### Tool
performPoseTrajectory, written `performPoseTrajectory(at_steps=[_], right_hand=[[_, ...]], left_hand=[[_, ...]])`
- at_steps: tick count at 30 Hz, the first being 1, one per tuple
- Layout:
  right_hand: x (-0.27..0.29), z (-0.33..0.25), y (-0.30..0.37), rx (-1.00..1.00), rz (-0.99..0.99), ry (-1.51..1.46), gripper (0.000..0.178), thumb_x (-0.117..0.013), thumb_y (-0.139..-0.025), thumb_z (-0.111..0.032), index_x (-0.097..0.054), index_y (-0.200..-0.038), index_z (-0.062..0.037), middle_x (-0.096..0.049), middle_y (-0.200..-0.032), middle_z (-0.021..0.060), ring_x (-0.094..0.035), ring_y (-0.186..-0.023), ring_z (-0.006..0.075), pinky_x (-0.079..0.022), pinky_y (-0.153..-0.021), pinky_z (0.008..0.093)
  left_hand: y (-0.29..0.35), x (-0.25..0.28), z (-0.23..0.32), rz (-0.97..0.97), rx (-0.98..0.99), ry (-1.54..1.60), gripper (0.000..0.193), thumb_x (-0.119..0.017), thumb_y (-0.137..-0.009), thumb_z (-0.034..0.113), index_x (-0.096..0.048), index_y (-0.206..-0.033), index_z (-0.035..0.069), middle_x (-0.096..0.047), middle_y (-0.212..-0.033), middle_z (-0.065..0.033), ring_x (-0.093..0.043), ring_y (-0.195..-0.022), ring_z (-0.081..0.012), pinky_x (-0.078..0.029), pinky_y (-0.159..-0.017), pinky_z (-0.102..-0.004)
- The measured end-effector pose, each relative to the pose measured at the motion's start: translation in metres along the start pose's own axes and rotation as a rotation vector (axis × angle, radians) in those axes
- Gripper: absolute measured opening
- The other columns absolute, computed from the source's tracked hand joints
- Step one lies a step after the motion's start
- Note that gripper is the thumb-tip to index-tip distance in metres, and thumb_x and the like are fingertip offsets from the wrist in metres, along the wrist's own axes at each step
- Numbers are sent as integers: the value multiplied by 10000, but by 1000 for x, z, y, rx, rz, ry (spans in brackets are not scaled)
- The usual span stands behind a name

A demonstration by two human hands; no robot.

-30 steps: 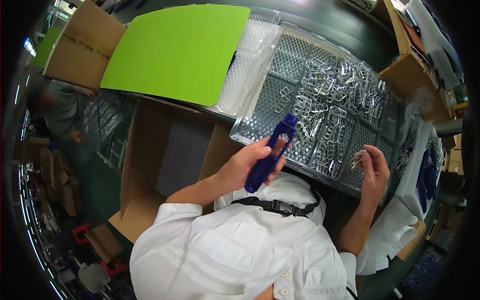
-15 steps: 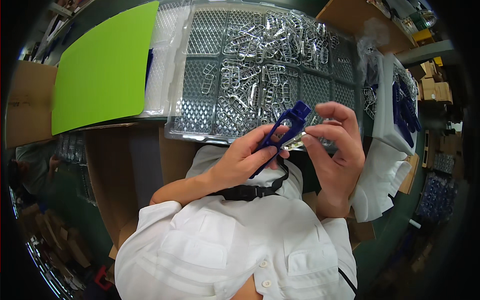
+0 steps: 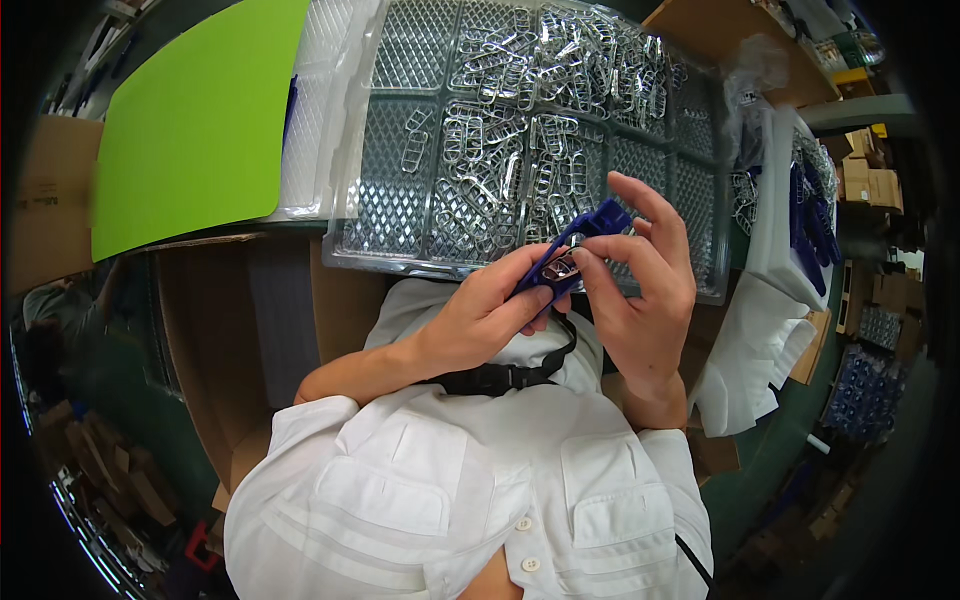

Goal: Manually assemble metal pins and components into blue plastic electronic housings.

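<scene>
My left hand [image 3: 490,312] grips a dark blue plastic part [image 3: 606,214] with a long open frame, held tilted in front of my waist. Against the frame's opening lies a shiny chrome piece [image 3: 560,267], slotted like a small ladder. The thumb and index finger of my right hand [image 3: 645,285] pinch this chrome piece; its other fingers are raised. Just beyond both hands sits a clear compartmented tray [image 3: 390,225] with many similar chrome pieces [image 3: 480,150] heaped in its middle sections.
A bright green sheet [image 3: 200,120] covers part of another clear tray at the left. An open cardboard box [image 3: 215,340] stands below it. On the right, a white foam box [image 3: 780,230] holds more blue and chrome parts, with white cloth [image 3: 750,360] hanging near it.
My right hand has moved left and brought the chrome piece into the blue part's opening. The left hand keeps its hold, and the blue part has turned slightly.
</scene>
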State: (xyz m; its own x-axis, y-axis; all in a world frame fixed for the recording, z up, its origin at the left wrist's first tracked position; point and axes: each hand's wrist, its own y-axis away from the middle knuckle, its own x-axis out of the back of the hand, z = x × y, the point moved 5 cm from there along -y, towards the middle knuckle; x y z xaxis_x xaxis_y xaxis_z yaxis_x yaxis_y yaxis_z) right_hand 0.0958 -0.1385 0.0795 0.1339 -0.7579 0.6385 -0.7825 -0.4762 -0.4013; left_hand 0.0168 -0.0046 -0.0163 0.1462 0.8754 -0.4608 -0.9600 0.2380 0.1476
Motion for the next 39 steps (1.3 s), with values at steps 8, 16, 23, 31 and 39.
performPoseTrajectory(at_steps=[8,16,23,31,39], right_hand=[[-10,8,3,84,-68,63,190,-827,-793,40,-693,-923,2,-653,-1334,229,-681,-1165,369,-599,-873,426],[-12,16,10,-141,-17,-28,345,-823,-815,7,-671,-1124,-10,-722,-1194,145,-740,-988,330,-606,-804,377],[-29,11,9,-71,-4,-86,267,-790,-835,21,-630,-1044,-24,-687,-1002,125,-707,-824,295,-580,-715,376],[-32,33,13,-206,-73,-213,286,-718,-865,94,-618,-1112,-12,-654,-983,90,-655,-874,192,-531,-802,314],[-2,48,33,-138,114,-690,262,-696,-882,69,-602,-1115,-6,-613,-1107,159,-599,-1002,209,-520,-895,327]], left_hand=[[0,1,-6,60,14,-48,401,-515,-1073,24,-507,-1473,-7,-644,-1059,-40,-580,-815,-78,-504,-707,-242],[-3,1,8,210,-240,-372,199,-608,-1028,89,-676,-1181,-20,-741,-801,-76,-687,-682,-122,-543,-625,-302],[-9,15,0,287,-145,-262,158,-644,-1026,111,-716,-987,-24,-715,-702,-67,-674,-628,-101,-526,-578,-282],[-8,16,17,288,-218,-525,188,-696,-1014,193,-718,-1060,12,-702,-740,-103,-674,-627,-188,-516,-586,-336],[24,14,46,-17,-177,-494,426,-697,-1033,210,-625,-1415,37,-713,-1086,-116,-697,-954,-233,-535,-860,-350]])
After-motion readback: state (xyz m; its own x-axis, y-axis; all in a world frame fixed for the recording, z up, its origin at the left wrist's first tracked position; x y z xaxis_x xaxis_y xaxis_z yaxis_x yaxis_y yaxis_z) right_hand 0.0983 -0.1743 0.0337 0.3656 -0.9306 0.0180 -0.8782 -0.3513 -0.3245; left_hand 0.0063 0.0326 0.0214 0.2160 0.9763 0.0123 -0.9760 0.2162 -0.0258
